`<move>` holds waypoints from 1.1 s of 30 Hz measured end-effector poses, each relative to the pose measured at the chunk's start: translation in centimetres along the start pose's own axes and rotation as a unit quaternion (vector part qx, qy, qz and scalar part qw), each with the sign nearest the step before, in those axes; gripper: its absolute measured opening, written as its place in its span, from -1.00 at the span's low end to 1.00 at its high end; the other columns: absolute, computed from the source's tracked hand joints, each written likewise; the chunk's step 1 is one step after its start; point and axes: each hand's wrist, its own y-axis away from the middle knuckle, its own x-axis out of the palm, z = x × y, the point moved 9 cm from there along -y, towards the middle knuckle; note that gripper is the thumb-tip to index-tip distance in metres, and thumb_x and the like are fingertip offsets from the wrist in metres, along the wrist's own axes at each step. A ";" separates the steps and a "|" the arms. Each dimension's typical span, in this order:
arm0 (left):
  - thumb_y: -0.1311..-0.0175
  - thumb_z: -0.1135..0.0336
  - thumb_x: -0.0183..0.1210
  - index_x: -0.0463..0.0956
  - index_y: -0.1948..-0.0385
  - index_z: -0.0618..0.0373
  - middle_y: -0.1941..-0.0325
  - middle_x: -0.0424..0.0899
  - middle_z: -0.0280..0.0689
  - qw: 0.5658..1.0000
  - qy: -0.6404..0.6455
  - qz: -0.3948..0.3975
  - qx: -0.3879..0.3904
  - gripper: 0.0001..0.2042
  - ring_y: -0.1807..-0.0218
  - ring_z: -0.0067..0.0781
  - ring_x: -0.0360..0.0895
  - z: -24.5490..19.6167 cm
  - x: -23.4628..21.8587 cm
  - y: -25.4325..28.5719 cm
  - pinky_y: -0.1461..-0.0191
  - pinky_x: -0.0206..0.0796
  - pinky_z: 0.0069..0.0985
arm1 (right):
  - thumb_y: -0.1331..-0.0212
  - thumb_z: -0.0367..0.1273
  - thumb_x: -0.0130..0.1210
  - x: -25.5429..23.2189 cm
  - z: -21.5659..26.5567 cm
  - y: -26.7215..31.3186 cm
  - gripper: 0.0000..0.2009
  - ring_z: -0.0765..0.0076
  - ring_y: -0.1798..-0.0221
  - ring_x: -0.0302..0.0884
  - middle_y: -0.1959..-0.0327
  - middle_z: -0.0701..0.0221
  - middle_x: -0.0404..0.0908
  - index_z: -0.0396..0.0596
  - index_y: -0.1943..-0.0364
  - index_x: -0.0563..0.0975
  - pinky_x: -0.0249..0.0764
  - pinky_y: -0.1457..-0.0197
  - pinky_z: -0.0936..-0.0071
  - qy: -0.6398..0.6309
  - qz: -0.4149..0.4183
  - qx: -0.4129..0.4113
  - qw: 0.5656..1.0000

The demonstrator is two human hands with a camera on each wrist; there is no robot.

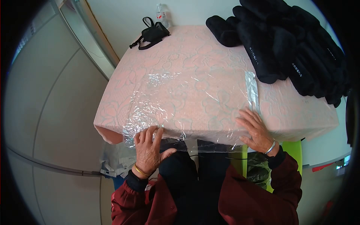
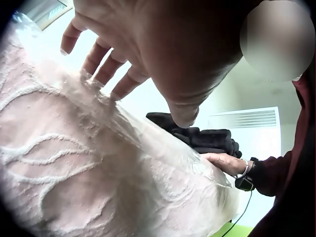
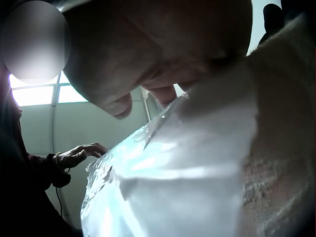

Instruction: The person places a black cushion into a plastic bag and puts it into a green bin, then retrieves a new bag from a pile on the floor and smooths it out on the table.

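A large clear plastic bag [image 1: 195,93] lies spread on the pink patterned cloth, its near edge hanging over the table's front edge. Along its right side runs a whitish, shiny strip [image 1: 252,90]. My left hand [image 1: 149,150] rests on the crinkled near-left part of the bag, fingers extended and thumb held apart. On the near-right part, below the strip, lies my right hand [image 1: 257,131] with its fingers spread forward. In the left wrist view, the left fingertips [image 2: 114,95] touch the film at the table edge. The right wrist view shows film [image 3: 163,168] beneath the right hand.
Black stuffed rolls with white lettering [image 1: 277,48] are piled at the table's back right. A black strapped pouch [image 1: 152,34] lies at the back left, beside a clear bottle [image 1: 161,15]. The pink cloth [image 1: 180,52] drapes over the front edge. Something bright green [image 1: 294,150] stands below right.
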 end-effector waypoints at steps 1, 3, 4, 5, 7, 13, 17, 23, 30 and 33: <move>-0.21 -0.24 0.13 0.44 -0.08 0.12 -0.10 0.45 -0.13 1.000 0.009 0.007 -0.002 -0.38 -0.14 -0.05 0.38 -0.1 -0.2 -0.5 -0.20 0.16 -0.14 | -0.09 -0.19 0.20 -0.3 0.0 -0.1 -0.46 -0.15 -0.48 0.09 -0.37 0.04 0.25 -0.20 -0.13 0.44 0.01 -0.51 -0.04 -0.015 -0.012 -0.004 1.000; -0.22 -0.20 0.15 0.47 -0.04 0.12 -0.07 0.46 -0.13 1.000 0.016 0.015 -0.007 -0.43 -0.11 -0.05 0.39 -0.6 0.1 -1.8 -0.18 0.17 -0.15 | -0.06 -0.26 0.22 -0.5 0.6 -1.0 -0.54 -0.16 -0.47 0.11 -0.36 0.04 0.27 -0.20 -0.04 0.46 0.03 -0.49 -0.03 -0.027 -0.029 -0.005 0.999; -0.18 -0.10 0.21 0.48 0.00 0.14 -0.02 0.46 -0.14 0.999 0.042 -0.016 0.019 -0.48 -0.09 -0.10 0.39 -2.1 0.1 -2.9 -0.18 0.16 -0.15 | -0.03 -0.33 0.24 -0.6 1.0 -1.5 -0.61 -0.17 -0.45 0.13 -0.35 0.04 0.29 -0.19 0.05 0.48 0.06 -0.48 -0.03 -0.037 -0.048 -0.005 0.998; -0.14 -0.01 0.28 0.48 0.04 0.17 0.03 0.46 -0.15 0.995 0.068 -0.049 0.045 -0.52 -0.07 -0.14 0.40 -3.7 0.1 -3.9 -0.18 0.15 -0.15 | 0.01 -0.40 0.26 -0.8 1.5 -1.9 -0.67 -0.18 -0.44 0.14 -0.33 0.04 0.30 -0.18 0.14 0.49 0.08 -0.47 -0.02 -0.047 -0.067 -0.004 0.997; -0.23 0.07 0.22 0.48 -0.02 0.17 -0.11 0.47 -0.08 0.988 0.126 -0.043 0.079 -0.56 -0.14 -0.03 0.40 -6.9 1.3 -6.0 -0.24 0.18 -0.08 | 0.04 -0.44 0.27 0.0 2.3 -2.8 -0.67 -0.18 -0.44 0.15 -0.34 0.04 0.30 -0.17 0.15 0.47 0.09 -0.46 -0.02 -0.066 -0.071 -0.011 0.995; -0.28 -0.15 0.07 0.26 -0.28 0.30 -0.39 0.25 0.09 0.989 0.083 -0.009 0.124 -0.28 -0.42 0.08 0.20 -9.9 6.5 -8.2 -0.47 -0.03 -0.02 | 0.11 -0.50 0.31 1.7 1.9 -3.4 -0.59 -0.20 -0.44 0.15 -0.36 0.04 0.28 -0.13 0.14 0.39 0.08 -0.47 0.00 -0.134 -0.044 0.012 0.990; -0.27 -0.37 -0.10 0.12 -0.36 0.37 -0.47 0.14 0.13 0.991 0.060 0.063 0.100 -0.10 -0.50 0.11 0.08 -4.7 6.8 -7.3 -0.51 -0.13 0.00 | 0.12 -0.46 0.34 1.3 1.7 -2.6 -0.45 -0.20 -0.45 0.13 -0.38 0.04 0.25 -0.15 -0.03 0.35 0.04 -0.50 0.01 -0.064 -0.025 0.014 0.998; -0.23 -0.41 -0.08 0.12 -0.34 0.44 -0.45 0.15 0.16 0.996 0.017 0.088 0.012 -0.04 -0.51 0.15 0.04 7.9 5.0 -5.1 -0.53 -0.16 -0.04 | 0.11 -0.41 0.35 0.8 2.2 -2.8 -0.34 -0.15 -0.46 0.12 -0.39 0.04 0.23 -0.17 -0.17 0.34 0.02 -0.51 0.03 -0.048 -0.013 0.028 0.998; -0.23 -0.32 0.03 0.29 -0.19 0.40 -0.27 0.38 0.13 0.991 -0.075 0.027 -0.112 -0.17 -0.35 0.18 0.26 13.7 3.7 -3.9 -0.38 0.08 -0.06 | 0.09 -0.41 0.32 -2.4 2.7 1.1 -0.47 -0.07 -0.17 0.47 -0.13 0.11 0.50 -0.20 -0.08 0.49 0.36 -0.26 0.10 -0.077 -0.172 0.009 0.982; -0.21 -0.25 0.11 0.39 -0.09 0.34 -0.10 0.49 0.06 0.980 -0.108 0.017 -0.166 -0.28 -0.21 0.16 0.38 14.0 2.6 -3.2 -0.23 0.24 -0.08 | 0.02 -0.43 0.29 -1.5 3.0 3.5 -0.59 0.14 0.13 0.61 0.10 0.20 0.60 -0.23 0.01 0.55 0.51 0.02 0.24 -0.155 -0.133 0.037 0.978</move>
